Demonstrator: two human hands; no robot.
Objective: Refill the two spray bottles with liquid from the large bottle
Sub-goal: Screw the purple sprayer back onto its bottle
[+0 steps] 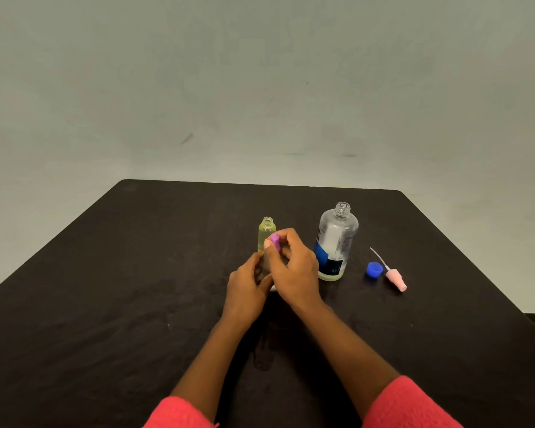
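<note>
Both hands meet mid-table: the right hand [294, 264] pinches a purple spray cap [275, 241] between thumb and fingertips, while the left hand [247, 284] wraps a small bottle, mostly hidden, beneath it. Just behind the pinch stands an open yellow-tinted spray bottle [267, 231]. Right of the hands, the uncapped large bottle [335, 242] stands upright; further right lie its blue cap [374, 269] and a pink sprayer head [394, 276].

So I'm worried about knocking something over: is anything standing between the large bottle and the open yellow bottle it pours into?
Nothing stands on the table between them. The right hand, pinching a purple cap, occupies that gap just in front of the yellow bottle, left of the large bottle. Both necks are open.
</note>
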